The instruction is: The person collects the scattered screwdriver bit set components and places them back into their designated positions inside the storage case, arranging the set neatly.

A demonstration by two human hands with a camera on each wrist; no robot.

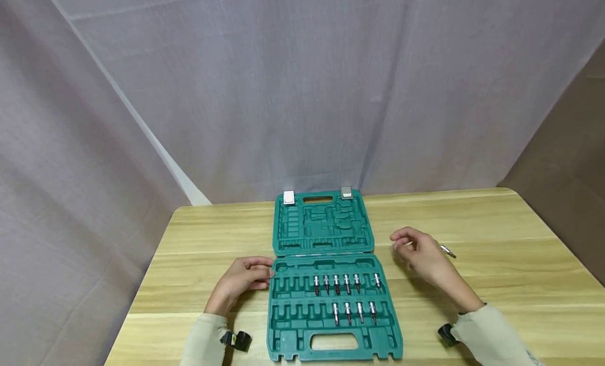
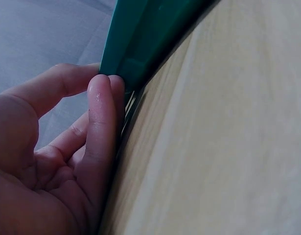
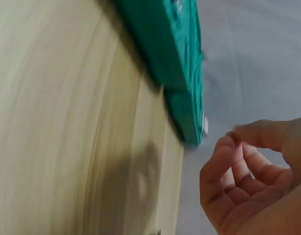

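An open green tool case (image 1: 275,313) lies flat on the wooden table (image 1: 520,240), its lid (image 1: 321,221) folded away from me. Two rows of metal bits (image 1: 346,283) stand in the near half. My left hand (image 1: 250,278) rests against the case's left edge; in the left wrist view its fingertips (image 2: 105,93) touch the green rim (image 2: 145,34). My right hand (image 1: 416,250) hovers right of the case with loosely curled fingers (image 3: 223,166) holding nothing. A small metal bit (image 1: 448,251) lies on the table just beyond it.
Two silver latches (image 1: 289,197) sit on the lid's far edge. Grey curtain (image 1: 302,93) hangs behind and left of the table. Bare tabletop extends on both sides of the case. Black wrist-camera mounts (image 1: 236,340) show on both sleeves.
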